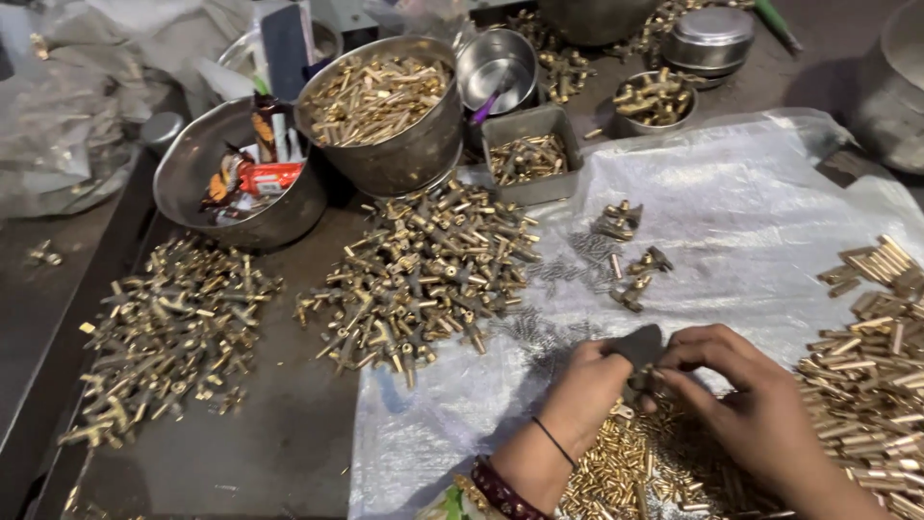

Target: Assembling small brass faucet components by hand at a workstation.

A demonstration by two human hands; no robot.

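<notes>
Brass fitting (pixel 643 382) pinched between both hands over the plastic sheet (pixel 770 221).
Left hand (pixel 587 385) grips a dark tool (pixel 639 344) against it; right hand's (pixel 746 400) fingertips close on the part. Small brass pieces (pixel 626 462) lie beneath, tubes (pixel 881 356) at right; big heaps of fittings (pixel 423 274) wait on the table (pixel 279 433), bowls (pixel 385 106) behind.

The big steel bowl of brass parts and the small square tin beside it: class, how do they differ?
The bowl is round, the tin square-cornered. The bowl is far larger and deeper than the tin. The bowl is heaped to its rim with brass parts, while the tin holds only a shallow layer. Both are grey metal, hold brass pieces and sit at the back of the table.
</notes>
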